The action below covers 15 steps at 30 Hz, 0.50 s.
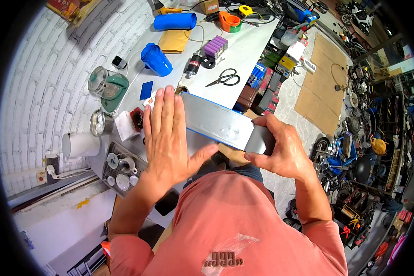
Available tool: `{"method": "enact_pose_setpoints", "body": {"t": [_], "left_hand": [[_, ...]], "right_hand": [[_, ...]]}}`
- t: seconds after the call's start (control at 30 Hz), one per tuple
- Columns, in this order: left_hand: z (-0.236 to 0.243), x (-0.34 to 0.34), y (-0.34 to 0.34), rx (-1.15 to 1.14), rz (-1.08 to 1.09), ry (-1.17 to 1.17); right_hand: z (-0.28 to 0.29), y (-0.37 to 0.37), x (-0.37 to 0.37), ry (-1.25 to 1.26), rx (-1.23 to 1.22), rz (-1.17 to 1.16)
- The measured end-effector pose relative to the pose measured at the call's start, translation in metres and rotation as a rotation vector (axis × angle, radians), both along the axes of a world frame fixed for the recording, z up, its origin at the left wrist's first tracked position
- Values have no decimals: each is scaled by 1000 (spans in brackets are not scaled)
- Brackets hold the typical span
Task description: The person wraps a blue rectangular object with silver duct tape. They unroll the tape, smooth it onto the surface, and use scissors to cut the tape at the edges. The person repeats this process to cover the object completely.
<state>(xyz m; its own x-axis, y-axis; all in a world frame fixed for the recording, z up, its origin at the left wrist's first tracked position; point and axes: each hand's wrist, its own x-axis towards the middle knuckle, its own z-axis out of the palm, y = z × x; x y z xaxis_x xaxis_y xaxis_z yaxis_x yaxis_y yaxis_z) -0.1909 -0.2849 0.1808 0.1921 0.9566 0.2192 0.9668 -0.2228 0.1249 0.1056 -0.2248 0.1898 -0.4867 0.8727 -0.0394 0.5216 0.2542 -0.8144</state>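
A long flat silver case with blue edges is held at a slant over the near edge of the white table. Its dark grey end lies in my right hand, thumb on the near side and fingers curled round the far side. My left hand lies flat against the other end, fingers stretched out and thumb spread toward the near edge. That hand covers the case's left end. Beyond the case lie black-handled scissors, a dark bottle and a purple battery pack.
Two blue film rolls, a brown envelope, an orange tape dispenser and a yellow tape measure lie farther back. At left stand a glass kettle and a tea tray. Cardboard covers floor at right.
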Motion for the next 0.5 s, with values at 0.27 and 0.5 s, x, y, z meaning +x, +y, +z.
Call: {"method": "enact_pose_setpoints", "body": {"t": [0.27, 0.5], "left_hand": [[-2, 18, -4, -13, -48, -37], [-9, 69, -7, -80, -181, -145]], "right_hand": [[4, 4, 1, 11, -38, -3], [-7, 2, 3, 133, -64, -29]]}}
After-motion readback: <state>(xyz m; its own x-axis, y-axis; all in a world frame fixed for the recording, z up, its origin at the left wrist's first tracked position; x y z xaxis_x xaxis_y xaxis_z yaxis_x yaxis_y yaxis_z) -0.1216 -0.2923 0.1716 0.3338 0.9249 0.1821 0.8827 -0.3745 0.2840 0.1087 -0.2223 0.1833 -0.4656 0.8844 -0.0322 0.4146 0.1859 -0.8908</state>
